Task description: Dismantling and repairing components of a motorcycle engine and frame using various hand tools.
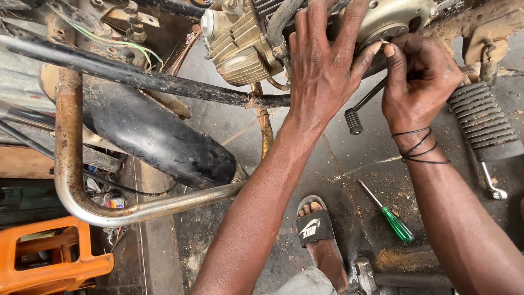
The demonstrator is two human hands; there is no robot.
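1. Here the left hand is spread wide and flat over the engine cover, a round grey metal casing at the top of the view, above the far part of the floor; its thumb reaches toward the cover's lower rim.
2. The right hand is pinched narrow, thumb and forefinger closed on a small part at that rim. It is too small to identify; it looks like a thin metal clip or ring.
3. Such a piece is probably light, stiff and easy to drop, so a fingertip pinch suits it better than a full grip.
4. The cover itself looks heavy, rigid and bolted in, with a dull, dusty, likely greasy skin; the palm-flat hold steadies it well.
5. Beside it, the cylinder shows stacked cast fins, hard-edged and grimy.
6. The frame tube is black, round and scuffed; the exhaust pipe is rusty, curved steel.
7. The footpeg carries ribbed rubber.
8. A screwdriver with a green plastic handle lies on the oily, sawdust-strewn floor, near the sandalled foot.
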